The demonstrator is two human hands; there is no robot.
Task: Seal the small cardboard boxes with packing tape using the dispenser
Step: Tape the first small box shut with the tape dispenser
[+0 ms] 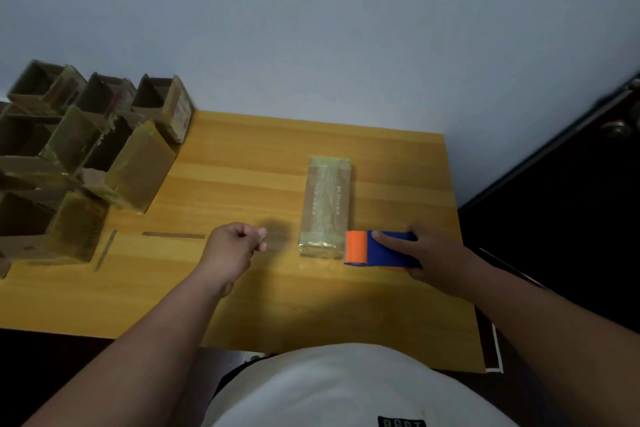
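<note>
A small box (327,206), wrapped in glossy tape, lies lengthwise on the wooden surface (242,163), right of centre. Just beside its near right corner sits the tape dispenser (379,250), blue-bodied with an orange roller end that touches or nearly touches the box. The right hand (434,258) grips the dispenser's blue body, fingers (388,240) laid along its top and wrapped round it. The left hand (233,248) hovers left of the box, apart from it, its fingers curled into a loose fist that holds nothing visible. On the far left of the surface stands a cluster of open boxes (83,149), flaps raised and edges covered in yellowish tape. A white shirt (346,388) fills the near edge.
</note>
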